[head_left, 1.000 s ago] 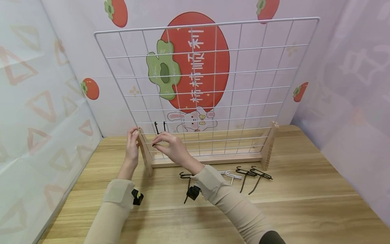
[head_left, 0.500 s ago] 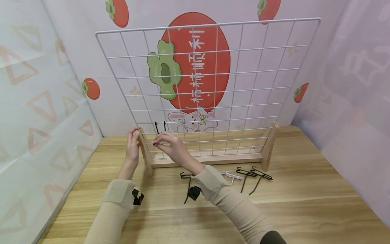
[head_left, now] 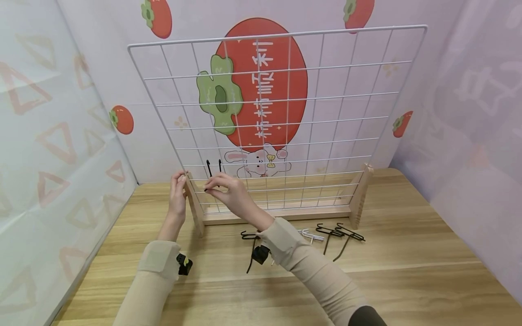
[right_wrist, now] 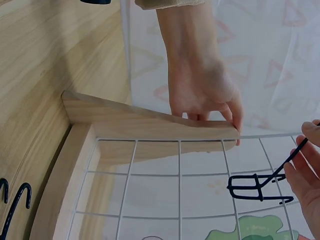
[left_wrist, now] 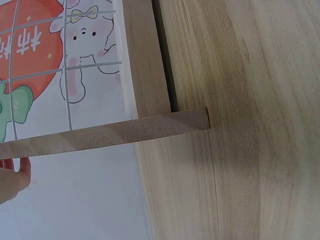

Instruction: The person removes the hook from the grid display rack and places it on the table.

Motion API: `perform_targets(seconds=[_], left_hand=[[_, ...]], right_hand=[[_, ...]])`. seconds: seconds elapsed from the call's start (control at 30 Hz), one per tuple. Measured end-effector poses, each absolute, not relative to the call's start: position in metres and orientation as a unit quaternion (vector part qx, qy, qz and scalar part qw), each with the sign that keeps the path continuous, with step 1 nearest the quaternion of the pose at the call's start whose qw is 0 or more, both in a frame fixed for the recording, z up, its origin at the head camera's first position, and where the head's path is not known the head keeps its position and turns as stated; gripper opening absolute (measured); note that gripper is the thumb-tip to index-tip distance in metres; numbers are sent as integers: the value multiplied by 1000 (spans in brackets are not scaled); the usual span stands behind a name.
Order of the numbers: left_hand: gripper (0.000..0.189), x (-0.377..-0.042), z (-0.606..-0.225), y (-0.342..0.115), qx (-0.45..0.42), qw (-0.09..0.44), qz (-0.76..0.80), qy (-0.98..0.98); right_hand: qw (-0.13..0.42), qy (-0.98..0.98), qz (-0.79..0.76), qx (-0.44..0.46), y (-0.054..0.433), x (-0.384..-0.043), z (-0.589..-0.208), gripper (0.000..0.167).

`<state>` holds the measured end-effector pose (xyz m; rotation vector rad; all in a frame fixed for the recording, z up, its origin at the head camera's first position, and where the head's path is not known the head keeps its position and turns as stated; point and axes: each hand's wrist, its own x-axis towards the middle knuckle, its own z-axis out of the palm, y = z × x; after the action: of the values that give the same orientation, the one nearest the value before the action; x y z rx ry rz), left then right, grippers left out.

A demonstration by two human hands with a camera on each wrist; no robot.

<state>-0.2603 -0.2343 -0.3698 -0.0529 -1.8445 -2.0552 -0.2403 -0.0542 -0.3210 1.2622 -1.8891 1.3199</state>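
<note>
My right hand pinches the straight arm of a black wire hook between thumb and fingers. The hook's two-pronged back lies against the lower left of a white wire grid. In the head view its prong tips rise above the fingers; whether they catch a wire I cannot tell. My left hand grips the top of the left wooden upright of the grid's stand, thumb and fingers on either side. The left wrist view shows only part of that hand, at the left edge.
On the wooden table, in front of the stand, lie a black hook, white hooks and more black hooks, partly behind the right sleeve. The stand's right upright holds the grid's other side. A printed backdrop hangs behind.
The right hand has risen slightly with the black hook, so its prong tips sit a little higher against the grid. My left hand keeps its hold on the upright.
</note>
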Motion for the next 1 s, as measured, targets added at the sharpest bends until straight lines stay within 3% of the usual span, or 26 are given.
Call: perform_targets(seconds=[1.0], left_hand=[[17,-246,-353,-223,-18,178,-737,-651]], right_hand=[[259,-677,480,495,-37,-224,-316,6]])
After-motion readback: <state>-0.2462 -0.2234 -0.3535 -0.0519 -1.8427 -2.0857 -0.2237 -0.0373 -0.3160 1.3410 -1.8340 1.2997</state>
